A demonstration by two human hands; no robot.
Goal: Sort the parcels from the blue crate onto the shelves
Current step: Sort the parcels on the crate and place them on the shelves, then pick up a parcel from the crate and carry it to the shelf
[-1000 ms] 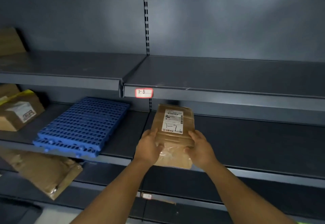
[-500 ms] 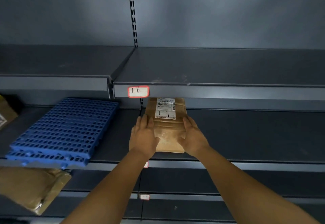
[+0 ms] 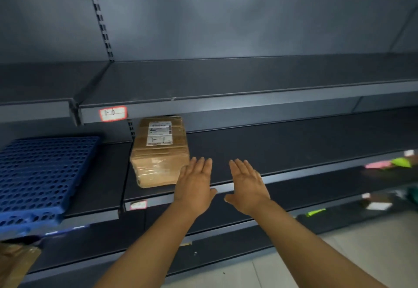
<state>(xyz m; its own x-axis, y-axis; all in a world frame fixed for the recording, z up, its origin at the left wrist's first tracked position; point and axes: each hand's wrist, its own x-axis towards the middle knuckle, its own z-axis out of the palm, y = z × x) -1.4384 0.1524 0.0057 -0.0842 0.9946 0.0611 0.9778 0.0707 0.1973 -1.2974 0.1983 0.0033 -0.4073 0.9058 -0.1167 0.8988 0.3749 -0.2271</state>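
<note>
Parcel lies flat on shelf; left hand and right hand flat-fingered, empty. Risk: misfiling if label unread.

parcel on shelf — pallet left

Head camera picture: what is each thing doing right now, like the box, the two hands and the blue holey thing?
Brown parcel: lying flat on the middle shelf, label up, nobody touching it.
Left hand: open, fingers straight, holding nothing.
Right hand: open, holding nothing.
Blue perforated panel: lying on the shelf to the parcel's left.
</note>
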